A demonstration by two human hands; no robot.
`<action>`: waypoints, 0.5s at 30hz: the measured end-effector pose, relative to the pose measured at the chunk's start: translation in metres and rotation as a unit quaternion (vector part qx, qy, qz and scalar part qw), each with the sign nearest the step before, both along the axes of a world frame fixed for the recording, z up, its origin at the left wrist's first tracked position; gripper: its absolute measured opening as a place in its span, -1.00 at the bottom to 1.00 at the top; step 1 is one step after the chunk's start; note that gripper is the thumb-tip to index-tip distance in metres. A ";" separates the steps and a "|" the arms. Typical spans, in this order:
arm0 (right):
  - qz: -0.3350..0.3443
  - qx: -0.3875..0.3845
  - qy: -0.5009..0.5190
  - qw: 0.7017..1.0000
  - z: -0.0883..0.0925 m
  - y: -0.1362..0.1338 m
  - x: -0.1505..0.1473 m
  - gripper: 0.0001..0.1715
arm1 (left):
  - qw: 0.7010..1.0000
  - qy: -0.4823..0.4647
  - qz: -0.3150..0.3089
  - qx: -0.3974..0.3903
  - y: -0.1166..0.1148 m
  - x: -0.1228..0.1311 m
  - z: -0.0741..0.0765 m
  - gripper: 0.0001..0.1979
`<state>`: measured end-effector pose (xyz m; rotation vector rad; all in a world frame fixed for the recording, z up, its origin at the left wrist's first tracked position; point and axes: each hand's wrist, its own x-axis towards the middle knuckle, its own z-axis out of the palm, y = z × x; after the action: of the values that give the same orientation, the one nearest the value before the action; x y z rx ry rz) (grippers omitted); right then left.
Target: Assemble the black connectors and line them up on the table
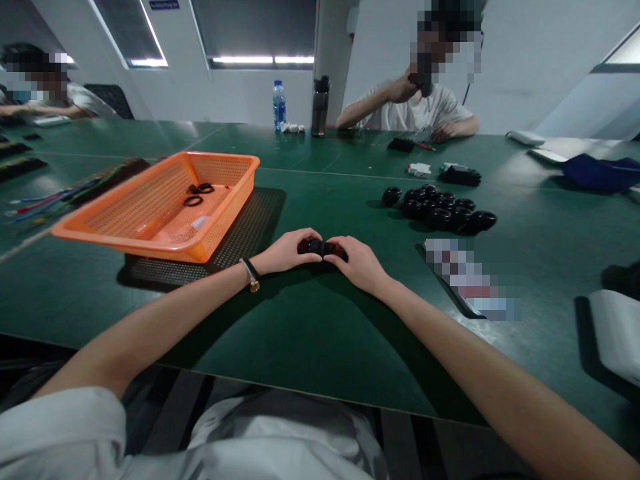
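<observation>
Both hands meet over the green table, around a small dark object (318, 248) with a black middle; its ends are partly hidden by fingers. My left hand (289, 251), with a bracelet at the wrist, is closed on its left side. From the right, my right hand (357, 262) grips the other side with thumb and fingers. To the left of my hands sits an orange perforated basket (220, 230) holding a few black rings (193, 200). Several glossy black round parts (439, 218) lie grouped to the right, beyond my right hand.
A phone-like flat object (463, 277), partly blurred out, lies right of my right forearm. Farther back stand a water bottle (279, 105) and a dark bottle (321, 107). One person (407, 110) sits across the table (320, 360), another at far left. Wires (65, 195) lie left of the basket.
</observation>
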<state>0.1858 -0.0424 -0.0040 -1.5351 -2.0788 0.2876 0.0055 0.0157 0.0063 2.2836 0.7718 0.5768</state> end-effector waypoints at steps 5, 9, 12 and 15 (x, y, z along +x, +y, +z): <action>-0.005 -0.003 -0.003 1.000 0.000 0.001 -0.001 -0.79 | 1.000 -0.005 0.005 -0.001 0.000 0.000 -0.002 -0.71; -0.004 -0.006 -0.002 1.000 0.000 0.001 -0.001 -0.79 | 1.000 -0.006 0.004 0.000 0.000 0.000 -0.002 -0.70; -0.003 -0.006 -0.004 1.000 0.000 0.001 -0.001 -0.79 | 1.000 -0.004 0.004 0.005 0.000 0.000 -0.002 -0.70; -0.002 -0.011 -0.008 1.000 0.002 0.000 -0.001 -0.78 | 1.000 -0.002 0.004 0.007 0.000 0.000 -0.001 -0.71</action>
<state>0.1849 -0.0419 -0.0025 -1.5591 -2.0911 0.2992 0.0053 0.0152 0.0049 2.2924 0.7775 0.5933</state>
